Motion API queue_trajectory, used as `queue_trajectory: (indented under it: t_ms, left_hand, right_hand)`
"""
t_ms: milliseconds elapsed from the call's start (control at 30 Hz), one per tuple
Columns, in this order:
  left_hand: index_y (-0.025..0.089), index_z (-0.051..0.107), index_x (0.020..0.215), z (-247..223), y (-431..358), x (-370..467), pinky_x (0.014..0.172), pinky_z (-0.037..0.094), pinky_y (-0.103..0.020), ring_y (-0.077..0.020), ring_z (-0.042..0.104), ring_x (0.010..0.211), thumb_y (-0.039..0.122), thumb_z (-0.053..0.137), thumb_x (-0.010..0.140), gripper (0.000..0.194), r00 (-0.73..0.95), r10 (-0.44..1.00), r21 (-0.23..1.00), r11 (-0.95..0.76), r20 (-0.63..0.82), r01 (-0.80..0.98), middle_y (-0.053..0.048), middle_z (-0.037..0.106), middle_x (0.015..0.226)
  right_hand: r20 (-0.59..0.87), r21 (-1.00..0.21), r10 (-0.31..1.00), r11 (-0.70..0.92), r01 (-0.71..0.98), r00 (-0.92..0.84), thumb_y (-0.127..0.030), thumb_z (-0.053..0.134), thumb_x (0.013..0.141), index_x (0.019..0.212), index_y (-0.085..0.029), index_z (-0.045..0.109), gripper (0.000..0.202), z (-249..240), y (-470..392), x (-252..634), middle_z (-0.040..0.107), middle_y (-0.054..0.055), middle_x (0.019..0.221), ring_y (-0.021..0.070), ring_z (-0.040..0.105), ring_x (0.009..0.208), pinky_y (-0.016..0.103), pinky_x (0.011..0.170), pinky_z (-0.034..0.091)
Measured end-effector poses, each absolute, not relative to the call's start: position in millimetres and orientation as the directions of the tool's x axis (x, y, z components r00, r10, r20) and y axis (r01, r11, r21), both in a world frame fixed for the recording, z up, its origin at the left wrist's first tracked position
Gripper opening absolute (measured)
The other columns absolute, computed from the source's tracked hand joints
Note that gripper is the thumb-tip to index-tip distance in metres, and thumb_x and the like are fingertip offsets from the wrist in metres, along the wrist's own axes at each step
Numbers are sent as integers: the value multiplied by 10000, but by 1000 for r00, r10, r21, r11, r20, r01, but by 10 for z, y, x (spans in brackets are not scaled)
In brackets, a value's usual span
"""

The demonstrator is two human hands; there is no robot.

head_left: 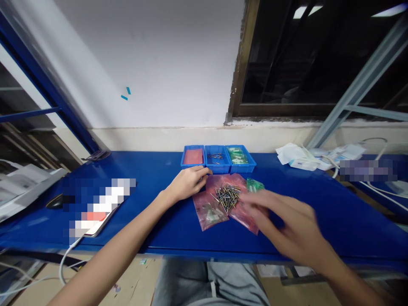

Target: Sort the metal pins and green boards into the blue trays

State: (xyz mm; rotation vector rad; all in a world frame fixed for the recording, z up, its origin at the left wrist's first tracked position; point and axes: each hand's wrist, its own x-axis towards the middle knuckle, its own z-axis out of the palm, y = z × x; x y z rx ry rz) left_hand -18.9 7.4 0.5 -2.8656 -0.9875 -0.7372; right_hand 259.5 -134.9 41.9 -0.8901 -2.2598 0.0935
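Note:
My left hand (190,183) is at the upper left edge of the pink plastic bags, its fingers curled in. Whatever may be between those fingertips is hidden. A pile of metal screws (227,198) lies on the pink bags. In front of it, a pink bag (207,221) has pale clear pieces inside. My right hand (287,216) reaches in over the right side of the pile, smeared by motion, so its grip is unclear. Just behind its fingers a green packet (254,185) shows in part.
Behind the bags stand three blue bins: one with pink bags (193,157), one with a few screws (218,157), one with green packets (238,155). A phone-like device (106,214) with a cable lies left. White packaging (298,157) and cables sit right on the blue table (159,168).

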Motion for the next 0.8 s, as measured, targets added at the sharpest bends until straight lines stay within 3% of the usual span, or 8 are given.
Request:
queue_trajectory:
  t_ms: [167,300,533,800]
  left_hand:
    - [166,602,1144,-3,60,-174,738,513,-291,-172,648,840,165,444,975,232,696,583,98,-791,418,604,-64,663,960]
    - [172,605,1143,-7,71,-191,726,509,-283,-168,646,824,175,431,988,234,692,584,75,-784,424,616,-65,663,960]
    - [168,604,1158,-8,83,-222,732,516,-293,-177,658,844,189,414,1003,246,690,585,66,-780,426,622,-73,666,973]
    - [166,606,1153,-16,92,-218,732,523,-291,-178,655,849,175,432,987,241,697,586,48,-779,413,626,-76,656,964]
  right_hand:
    - [311,-141,636,766,627,-707,-160,487,976,1080,-212,691,235,344,-345,2303,677,71,988,216,619,965,342,834,499]
    - [195,-27,585,806,592,-787,-92,485,949,1046,-207,691,255,163,-101,2242,652,85,1037,229,576,1010,332,798,491]
    - [199,1,547,830,558,-813,-82,485,940,1154,-219,653,305,68,-201,2248,648,82,1119,231,548,1062,308,735,502]
    - [208,-28,555,827,562,-805,-85,472,964,1068,-205,676,259,48,-157,2228,641,83,1064,228,547,1041,323,767,500]
